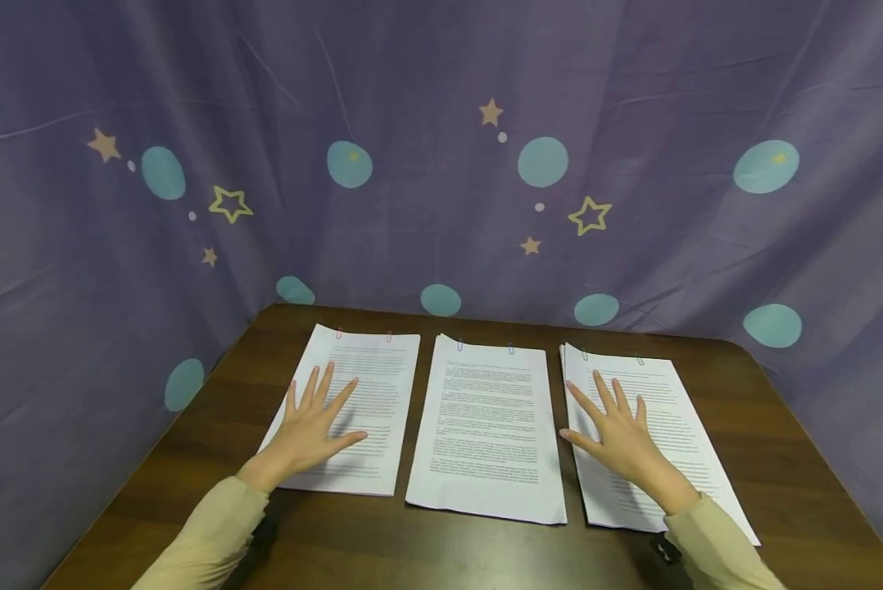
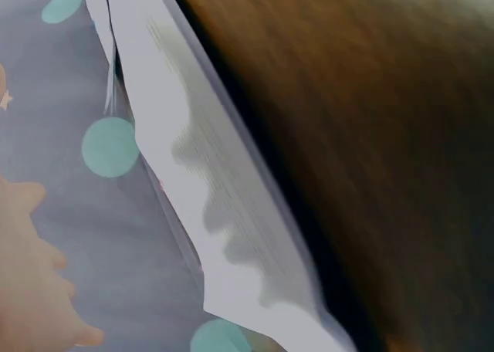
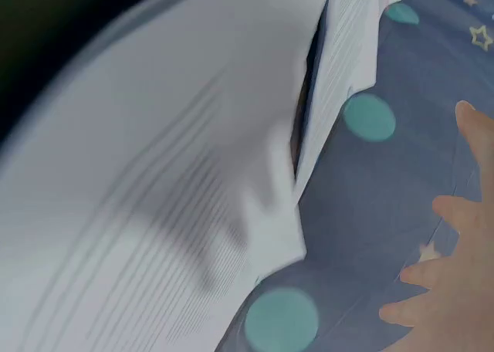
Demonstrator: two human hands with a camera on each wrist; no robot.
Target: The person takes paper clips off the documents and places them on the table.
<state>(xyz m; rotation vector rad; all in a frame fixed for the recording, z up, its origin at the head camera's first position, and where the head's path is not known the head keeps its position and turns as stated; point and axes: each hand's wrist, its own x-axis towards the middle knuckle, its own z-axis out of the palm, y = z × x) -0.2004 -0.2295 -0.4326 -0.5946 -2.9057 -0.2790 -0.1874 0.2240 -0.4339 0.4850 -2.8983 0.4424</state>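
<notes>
Three stacks of printed paper lie side by side on a brown wooden table. Over the left stack [image 1: 375, 410] my left hand [image 1: 305, 434] is spread, fingers apart and holding nothing; red paper clips [image 1: 339, 333] sit on that stack's far edge. The middle stack [image 1: 486, 434] has blue paper clips [image 1: 459, 345] along its top. My right hand [image 1: 622, 438], also spread and holding nothing, is above the right stack [image 1: 677, 442], which carries green paper clips [image 1: 640, 359]. In both wrist views the hands' shadows fall on the paper, with a gap between hand and sheet.
The wooden table [image 1: 478, 557] has rounded far corners. Right behind it hangs a purple curtain [image 1: 412, 229] with stars and teal dots. A small dark object [image 1: 665, 547] shows beside the right sleeve.
</notes>
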